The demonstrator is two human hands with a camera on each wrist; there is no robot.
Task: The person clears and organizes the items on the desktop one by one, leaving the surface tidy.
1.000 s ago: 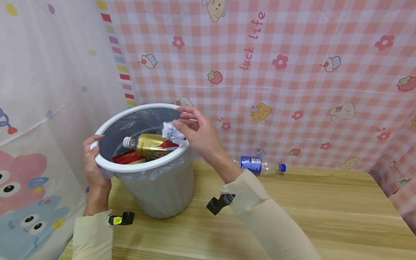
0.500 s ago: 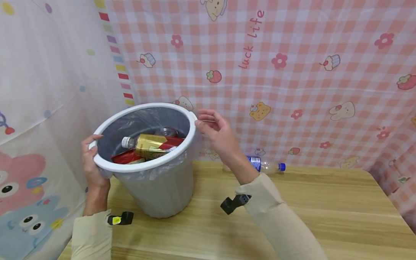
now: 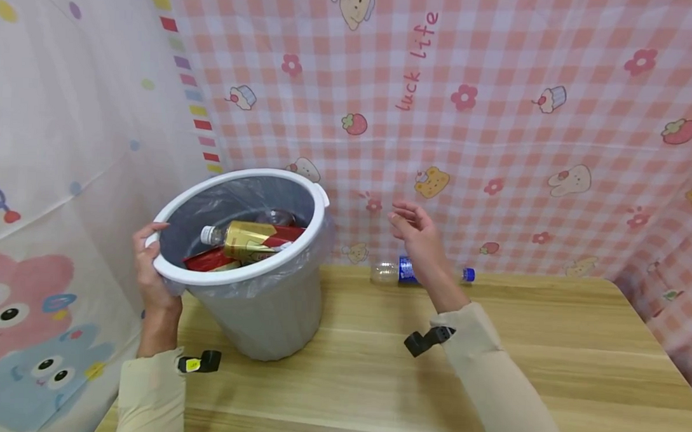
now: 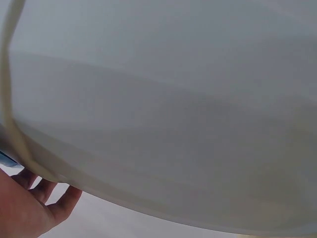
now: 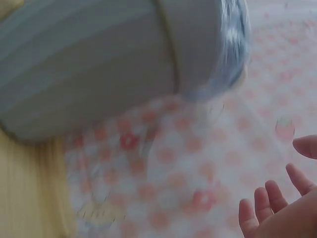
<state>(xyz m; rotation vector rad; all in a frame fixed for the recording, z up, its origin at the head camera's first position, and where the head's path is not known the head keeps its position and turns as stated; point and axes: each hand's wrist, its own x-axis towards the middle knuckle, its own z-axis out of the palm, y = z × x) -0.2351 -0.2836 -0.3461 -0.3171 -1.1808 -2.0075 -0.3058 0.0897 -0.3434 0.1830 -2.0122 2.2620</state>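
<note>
My left hand grips the white rim of a grey waste bin, which stands tilted slightly on the table at the left. In the left wrist view the fingers curl at the bin's edge. Inside the clear liner lies a gold-and-red labelled bottle with a white cap, on top of a red packet. My right hand hangs in the air right of the bin, fingers loosely bent and holding nothing. Behind it, a clear plastic bottle with blue label and cap lies on its side, partly hidden by the hand.
The wooden table stretches right and forward from the bin. A pink checked cloth hangs along its back edge. On the left, close to the bin, hangs a white cartoon-print cloth.
The crumpled white paper at my right fingertips has left the hand at the bin. My right hand has since moved right, away from the rim. My left hand stays on the rim.
</note>
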